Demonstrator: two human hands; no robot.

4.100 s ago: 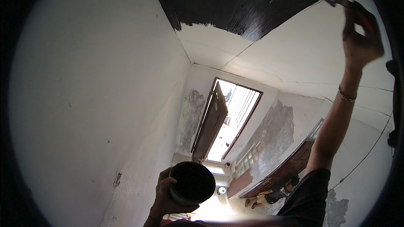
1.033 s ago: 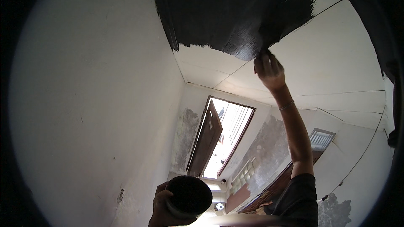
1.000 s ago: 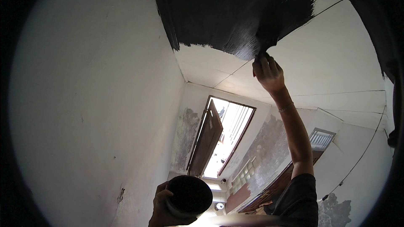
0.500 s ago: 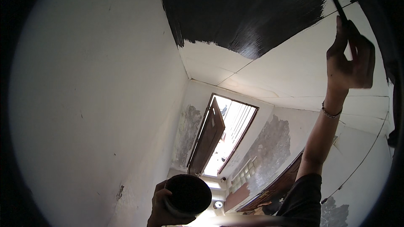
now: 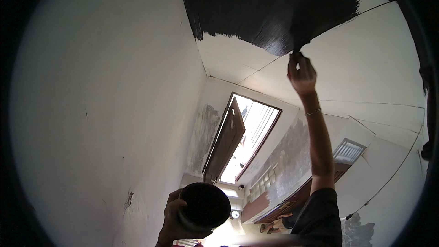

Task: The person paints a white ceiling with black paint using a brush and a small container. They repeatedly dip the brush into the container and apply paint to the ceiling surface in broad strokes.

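- White plaster walls rise to a pale panelled ceiling with thin seams; a glossy black painted patch covers the ceiling's near part, against the left wall's top edge.
- Right hand is raised overhead, fingers clenched round a small dark brush whose tip touches the ceiling at the ragged lower edge of the black patch. A thin bracelet circles the wrist.
- Left hand is held low, fingers wrapped round a round dark paint pot, seen from beneath; its contents are hidden.
- Behind, an open brown wooden door stands beside a bright barred window opening; a louvred vent sits on the right wall.
- To do the stroke well, I judge: keep the bristles flat on the panel, pull along the wet edge so passes overlap, and carry little paint to avoid drips falling downward.
- Hold the pot level under the brush, and cut carefully along the panel seam.
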